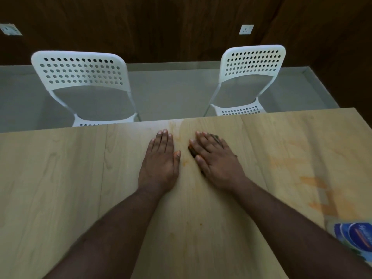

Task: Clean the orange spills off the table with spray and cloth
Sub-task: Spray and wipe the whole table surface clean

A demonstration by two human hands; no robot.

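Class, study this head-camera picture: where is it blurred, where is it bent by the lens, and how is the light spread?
Head view: the spray bottle at the lower right edge is smeared and soft; the table far edge bows and the white chairs lean outward, a wide-angle effect; the tabletop is evenly lit, the wood-panelled wall behind dim; the hands stay sharp.

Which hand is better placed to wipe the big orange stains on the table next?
Right. The right hand already presses the cloth, and the big stains lie on its side. The left hand is bare.
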